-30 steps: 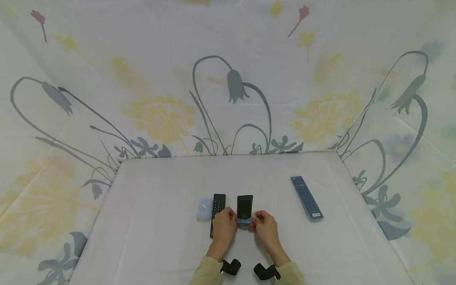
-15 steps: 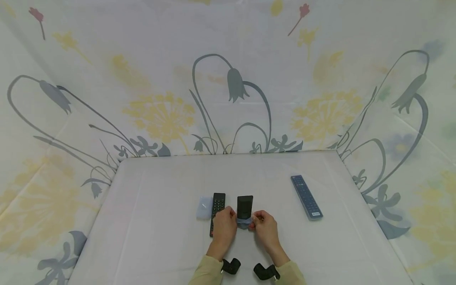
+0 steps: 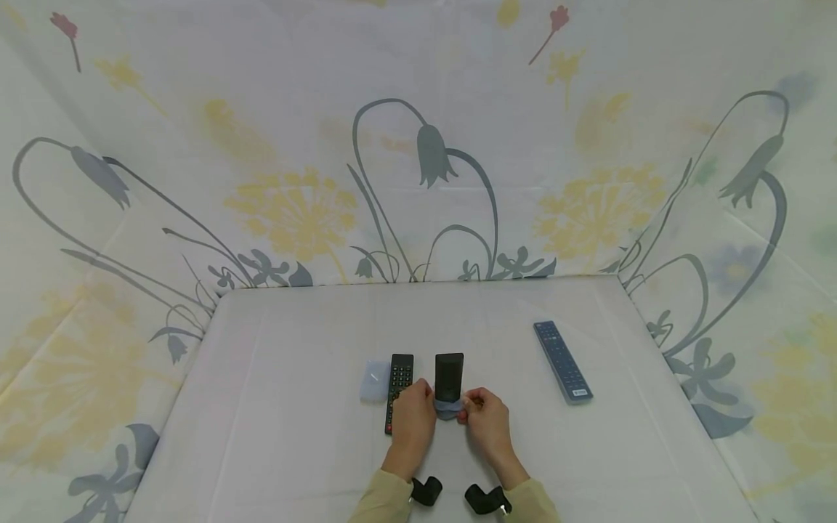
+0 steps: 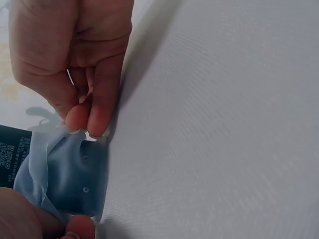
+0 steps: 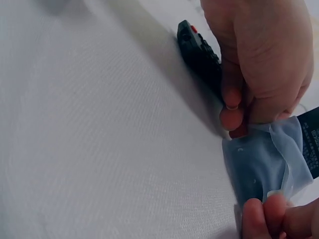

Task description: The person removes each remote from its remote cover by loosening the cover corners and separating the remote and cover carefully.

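Between both hands in the head view is a black remote control (image 3: 448, 376), with its label side showing. A translucent blue soft cover (image 3: 447, 410) wraps its near end, the rim folded and rumpled. My left hand (image 3: 414, 415) pinches the cover's left edge with thumb and finger. On the opposite edge, my right hand (image 3: 489, 423) pinches it too. The left wrist view shows the cover (image 4: 75, 174) with my right hand (image 4: 75, 59) above it. In the right wrist view, my left hand (image 5: 264, 55) grips the cover (image 5: 251, 164) from above.
Beside my left hand lies another black remote (image 3: 401, 374), partly hidden by that hand. A pale blue flat packet (image 3: 375, 382) touches or nearly touches it. Farther right on the white table (image 3: 294, 436) lies a blue remote (image 3: 562, 362). Flower-printed cloth (image 3: 458, 87) surrounds the table.
The black remote between the hands has shifted slightly away from me or tipped up. Both hands keep their pinch on the cover, nearly in place. The other things have not moved.
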`<act>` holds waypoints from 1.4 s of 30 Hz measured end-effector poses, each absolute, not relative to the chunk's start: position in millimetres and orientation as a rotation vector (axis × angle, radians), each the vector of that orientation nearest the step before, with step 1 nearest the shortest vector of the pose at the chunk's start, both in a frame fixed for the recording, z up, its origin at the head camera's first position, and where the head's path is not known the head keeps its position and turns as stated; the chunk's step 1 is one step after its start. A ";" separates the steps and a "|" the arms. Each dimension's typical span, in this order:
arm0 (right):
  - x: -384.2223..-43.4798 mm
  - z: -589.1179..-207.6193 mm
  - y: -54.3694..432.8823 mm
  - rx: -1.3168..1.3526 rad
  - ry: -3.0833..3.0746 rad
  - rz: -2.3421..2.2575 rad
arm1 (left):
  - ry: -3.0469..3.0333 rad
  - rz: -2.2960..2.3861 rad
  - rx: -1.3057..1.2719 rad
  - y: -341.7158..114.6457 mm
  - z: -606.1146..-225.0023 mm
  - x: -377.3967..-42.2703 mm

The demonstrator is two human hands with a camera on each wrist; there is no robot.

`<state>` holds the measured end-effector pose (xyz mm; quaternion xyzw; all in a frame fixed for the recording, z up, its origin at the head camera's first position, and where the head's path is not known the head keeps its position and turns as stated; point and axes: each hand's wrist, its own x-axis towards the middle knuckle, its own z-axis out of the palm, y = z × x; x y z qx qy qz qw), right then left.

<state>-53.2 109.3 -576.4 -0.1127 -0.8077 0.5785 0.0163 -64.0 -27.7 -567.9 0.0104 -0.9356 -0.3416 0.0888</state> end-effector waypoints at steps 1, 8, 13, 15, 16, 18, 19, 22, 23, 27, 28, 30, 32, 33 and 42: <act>-53.3 -577.0 109.1 -0.352 -2.519 1.783 | -2.782 -1.005 0.027 -27.4 -568.2 -64.0; -53.0 -580.6 107.9 -0.365 -2.502 1.774 | -2.774 -1.041 0.028 -27.6 -572.7 -65.4; -51.3 -584.0 108.0 -0.368 -2.497 1.719 | -2.737 -1.224 0.046 -27.9 -575.2 -64.6; -51.4 -583.8 108.3 -0.359 -2.493 1.712 | -2.720 -1.239 0.037 -28.0 -574.9 -64.9; -51.6 -583.5 108.5 -0.355 -2.489 1.714 | -2.716 -1.244 0.032 -28.3 -574.7 -65.3; -51.7 -583.2 108.8 -0.353 -2.480 1.730 | -2.718 -1.246 0.029 -29.2 -574.2 -65.5; -51.7 -583.3 109.0 -0.350 -2.477 1.737 | -2.716 -1.246 0.026 -29.9 -573.6 -65.5; -52.0 -583.5 109.4 -0.352 -2.470 1.750 | -2.705 -1.252 0.010 -31.7 -571.3 -65.0; -52.1 -583.7 109.6 -0.355 -2.471 1.750 | -2.704 -1.259 0.006 -32.2 -570.2 -64.6; -52.6 -584.0 109.9 -0.349 -2.465 1.753 | -2.689 -1.332 -0.021 -33.9 -566.3 -63.2; -52.6 -584.1 109.9 -0.347 -2.463 1.755 | -2.688 -1.359 -0.026 -34.4 -565.9 -62.7; -52.4 -584.2 110.0 -0.352 -2.459 1.761 | -2.681 -1.399 -0.043 -35.8 -564.8 -61.6; -52.3 -584.5 110.0 -0.358 -2.457 1.766 | -2.680 -1.435 -0.058 -37.5 -564.0 -60.7; -52.2 -584.7 110.2 -0.365 -2.459 1.764 | -2.684 -1.456 -0.064 -38.4 -563.8 -60.4; -51.4 -587.5 111.6 -0.346 -2.457 1.721 | -2.734 -1.743 -0.051 -46.0 -563.7 -61.1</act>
